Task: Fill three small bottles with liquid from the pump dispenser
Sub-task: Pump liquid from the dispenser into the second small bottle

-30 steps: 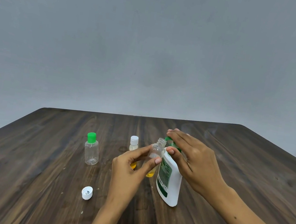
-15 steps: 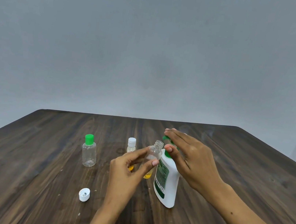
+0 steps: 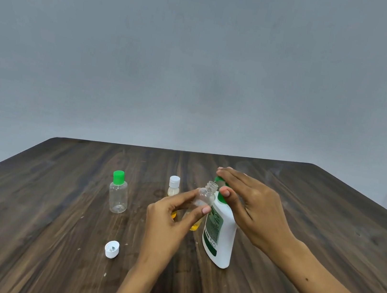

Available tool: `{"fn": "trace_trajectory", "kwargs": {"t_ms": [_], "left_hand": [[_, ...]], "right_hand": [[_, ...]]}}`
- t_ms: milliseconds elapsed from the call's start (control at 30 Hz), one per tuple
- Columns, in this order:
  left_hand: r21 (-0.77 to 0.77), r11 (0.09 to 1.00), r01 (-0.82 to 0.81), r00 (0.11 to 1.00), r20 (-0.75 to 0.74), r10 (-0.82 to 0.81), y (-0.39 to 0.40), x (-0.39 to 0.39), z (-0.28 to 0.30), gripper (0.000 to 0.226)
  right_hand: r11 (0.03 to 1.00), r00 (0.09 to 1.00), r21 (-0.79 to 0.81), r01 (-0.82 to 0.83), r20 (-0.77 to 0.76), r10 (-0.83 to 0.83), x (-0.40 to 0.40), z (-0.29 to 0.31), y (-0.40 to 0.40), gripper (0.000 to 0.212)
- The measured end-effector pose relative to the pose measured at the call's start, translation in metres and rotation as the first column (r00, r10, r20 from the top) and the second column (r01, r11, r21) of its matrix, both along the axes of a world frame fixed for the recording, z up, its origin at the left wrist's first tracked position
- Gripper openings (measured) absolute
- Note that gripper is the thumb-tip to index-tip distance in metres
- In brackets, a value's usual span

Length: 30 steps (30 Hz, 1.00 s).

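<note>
My left hand [image 3: 168, 220] holds a small clear uncapped bottle [image 3: 205, 196] between thumb and fingers, its mouth right beside the green pump nozzle. A little yellow liquid shows at the bottle's bottom. My right hand [image 3: 251, 207] lies flat over the green pump head of the white dispenser [image 3: 220, 238], which stands on the table. A clear bottle with a green cap [image 3: 118, 193] stands to the left. A small bottle with a white cap [image 3: 173, 186] stands behind my left hand, partly hidden.
A loose white cap [image 3: 112, 249] lies open side up on the dark wooden table [image 3: 25, 221], near and left of my left forearm. A plain grey wall stands behind the table's far edge.
The view has shifted slightly. Both hands hold nearly the same pose, with the open bottle still at the nozzle and my right hand still on the pump head.
</note>
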<state>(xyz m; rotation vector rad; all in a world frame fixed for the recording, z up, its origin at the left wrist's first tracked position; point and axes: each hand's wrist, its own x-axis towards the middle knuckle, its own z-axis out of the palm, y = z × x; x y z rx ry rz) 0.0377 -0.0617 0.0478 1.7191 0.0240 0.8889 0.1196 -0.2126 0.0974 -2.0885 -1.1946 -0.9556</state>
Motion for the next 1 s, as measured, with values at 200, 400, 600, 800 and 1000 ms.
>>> {"fn": "trace_trajectory", "kwargs": {"t_ms": [200, 400, 600, 800, 1000], "left_hand": [[0.004, 1.000, -0.002, 1.000, -0.008, 0.002, -0.0017, -0.0008, 0.0004, 0.035], [-0.012, 1.000, -0.001, 1.000, -0.006, 0.001, -0.0018, -0.0011, 0.0010, 0.037], [-0.008, 1.000, -0.010, 1.000, -0.011, 0.010, -0.0019, -0.0016, 0.0005, 0.037], [-0.018, 1.000, -0.004, 1.000, -0.012, 0.004, -0.0019, -0.0015, 0.0008, 0.037], [-0.030, 0.999, -0.015, 1.000, -0.006, 0.015, -0.0013, -0.0009, 0.0008, 0.035]], "right_hand": [[1.000, 1.000, -0.013, 0.004, 0.011, -0.004, -0.0005, -0.0010, -0.0008, 0.071], [1.000, 1.000, 0.019, -0.013, 0.000, 0.013, -0.0004, -0.0032, 0.0011, 0.070], [1.000, 1.000, 0.007, -0.007, -0.009, 0.007, 0.0020, -0.0033, -0.0007, 0.070], [1.000, 1.000, 0.013, -0.002, 0.017, 0.002, -0.0005, -0.0041, 0.0019, 0.069], [1.000, 1.000, -0.009, -0.004, -0.002, 0.004, 0.0007, 0.0017, -0.0017, 0.072]]}}
